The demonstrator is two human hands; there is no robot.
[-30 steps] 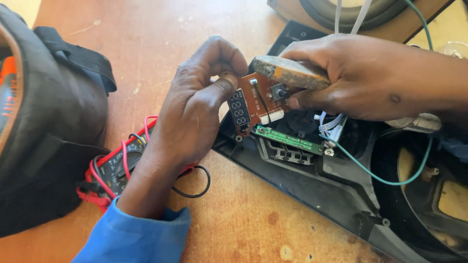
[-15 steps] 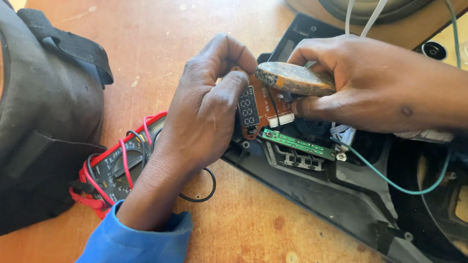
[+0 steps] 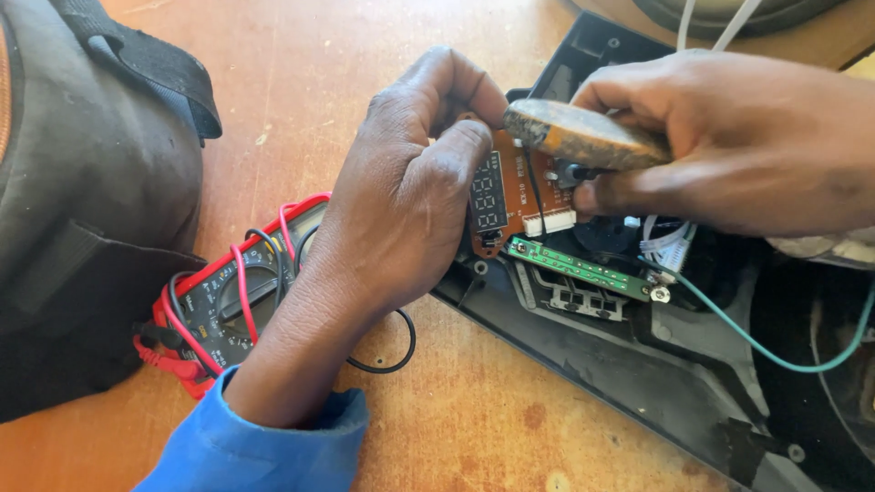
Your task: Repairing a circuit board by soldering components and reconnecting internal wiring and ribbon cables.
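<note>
The counter is matt orange-brown wood, scuffed and spotted. At far left the bag is dark woven cloth. The meter at lower left has a red rubbery shell. Right of centre the brown circuit board looks matt, the tool handle worn and stained, the black housing dull plastic.

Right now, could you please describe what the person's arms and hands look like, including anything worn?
The left hand is bare, without glove or ring, its forearm ending in a bright blue sleeve with a cuff. The right hand is bare too; no sleeve shows.
</note>
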